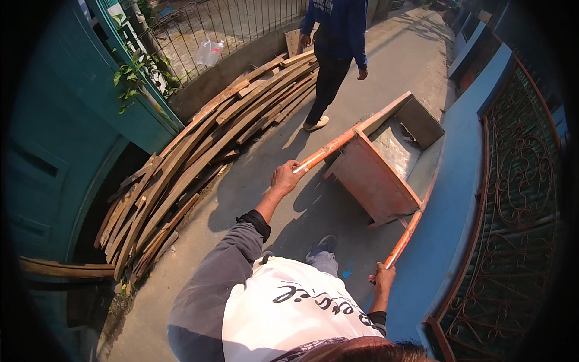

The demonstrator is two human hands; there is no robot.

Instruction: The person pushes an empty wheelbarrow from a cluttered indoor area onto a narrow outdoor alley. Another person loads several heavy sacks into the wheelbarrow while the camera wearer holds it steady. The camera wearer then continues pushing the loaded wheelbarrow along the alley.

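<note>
On a sunlit concrete lane (253, 202), a person in grey sleeves and a white-fronted shirt (283, 314) with dark lettering is gripping an orange-red handcart with a deep, open box (377, 178) by its two long shafts. The left hand (284, 177) is closing its fingers around the pale end of the orange left shaft (329, 151); the right hand (382, 276), lower and nearer the wall, is wrapping around the pale end of the orange right shaft (405, 238), though some of its fingers are hidden. The handcart is sitting just ahead of the person, between the lines of the two shafts, its box showing a pale, worn floor with a dark patch toward the far end. To the right, a light-blue wall (467, 160) is running alongside the cart, near a rust-red scrolled metal grille (520, 199). To the left, a long stack of rough brown wooden planks (226, 130) is lying along the edge of the lane, beside a teal gate (72, 96). Farther up, another person in a blue long-sleeved top (339, 27) and dark trousers is facing away, near the planks' far end.
</note>
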